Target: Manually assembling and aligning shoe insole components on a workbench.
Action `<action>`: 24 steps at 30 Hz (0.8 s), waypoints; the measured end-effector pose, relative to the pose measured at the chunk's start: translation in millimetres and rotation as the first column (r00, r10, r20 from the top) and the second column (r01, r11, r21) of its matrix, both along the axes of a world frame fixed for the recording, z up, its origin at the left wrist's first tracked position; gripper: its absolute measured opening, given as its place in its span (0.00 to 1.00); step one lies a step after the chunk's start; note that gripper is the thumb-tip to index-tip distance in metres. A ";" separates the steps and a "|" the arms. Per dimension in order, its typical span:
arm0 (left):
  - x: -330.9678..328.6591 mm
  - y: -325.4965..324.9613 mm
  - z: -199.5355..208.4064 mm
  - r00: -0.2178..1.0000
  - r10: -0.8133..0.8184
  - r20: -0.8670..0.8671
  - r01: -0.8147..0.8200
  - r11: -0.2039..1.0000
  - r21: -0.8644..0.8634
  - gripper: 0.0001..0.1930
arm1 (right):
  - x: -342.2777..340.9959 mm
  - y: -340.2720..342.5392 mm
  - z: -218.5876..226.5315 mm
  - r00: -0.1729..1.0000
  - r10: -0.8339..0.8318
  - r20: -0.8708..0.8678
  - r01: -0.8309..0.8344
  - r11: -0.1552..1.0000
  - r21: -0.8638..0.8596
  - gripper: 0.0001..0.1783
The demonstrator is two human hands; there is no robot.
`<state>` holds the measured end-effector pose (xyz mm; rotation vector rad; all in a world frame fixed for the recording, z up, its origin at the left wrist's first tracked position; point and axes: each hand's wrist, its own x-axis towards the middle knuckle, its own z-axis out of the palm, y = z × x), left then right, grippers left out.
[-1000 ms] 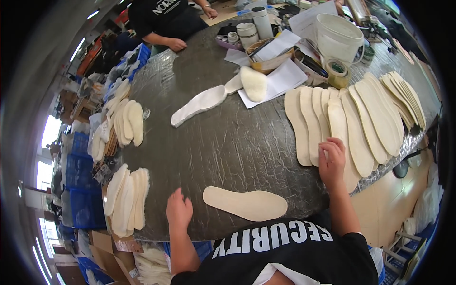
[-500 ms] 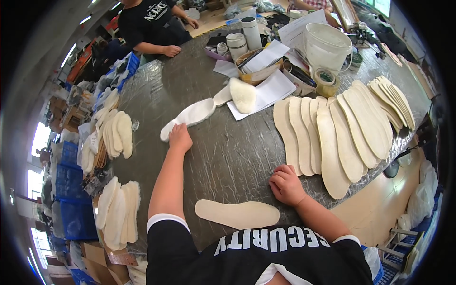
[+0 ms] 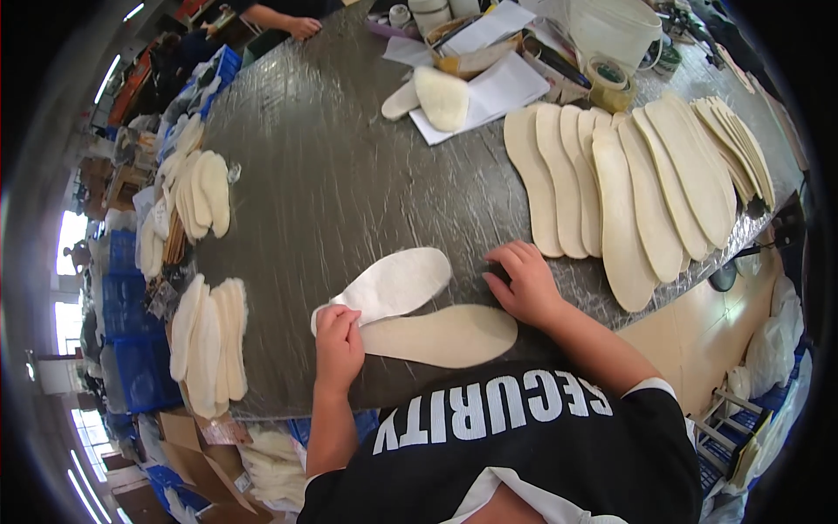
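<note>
With its heel end pinched in my left hand [image 3: 340,342], a white fuzzy insole [image 3: 403,281] slants over the table close in front of me. A plain beige insole [image 3: 449,336] lies just nearer to me, its left end beside that hand, and the white one's lower edge runs close along it. My right hand [image 3: 529,284] is at the right of both insoles, thumb and fingers parted, holding nothing. Beyond it, a fanned row of beige insoles [image 3: 624,210] spreads along the table's right side.
Fluffy insoles are piled at the left edge, one stack [image 3: 209,345] nearer and one [image 3: 202,192] farther. A fleece piece [image 3: 443,99] touches white papers [image 3: 511,87] at the back, near a tape roll [image 3: 610,79] and a white bucket [image 3: 615,31]. Another person's hand [image 3: 305,28] rests at the far edge.
My left hand has drawn the white insole toward me, from mid-table to beside the beige one. My right hand has lifted off the spot by the row and opened. The view has tilted down.
</note>
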<state>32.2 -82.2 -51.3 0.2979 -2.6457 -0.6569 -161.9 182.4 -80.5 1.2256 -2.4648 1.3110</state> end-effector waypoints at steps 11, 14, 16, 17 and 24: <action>3.5 3.0 2.8 0.987 0.091 0.135 -0.075 0.990 -0.123 0.06 | 43.0 1.9 13.5 0.956 0.198 0.216 -0.271 0.876 0.399 0.15; 5.7 -3.3 2.6 0.970 0.167 0.179 -0.213 0.936 0.279 0.05 | 44.8 3.3 38.3 0.821 0.144 0.552 -0.380 0.860 0.340 0.14; 8.5 -6.9 5.4 0.968 0.183 0.170 -0.218 0.952 0.215 0.06 | 44.9 10.0 49.2 0.785 0.254 0.566 -0.457 0.853 0.252 0.13; 10.3 -7.7 8.4 0.966 0.201 0.161 -0.225 0.963 0.147 0.07 | 45.3 12.1 53.2 0.737 0.362 0.570 -0.531 0.832 0.158 0.13; 0.2 14.7 51.8 0.678 -0.563 0.473 0.130 0.725 0.676 0.22 | 45.6 8.5 71.1 0.768 0.634 0.085 -0.637 0.771 0.008 0.11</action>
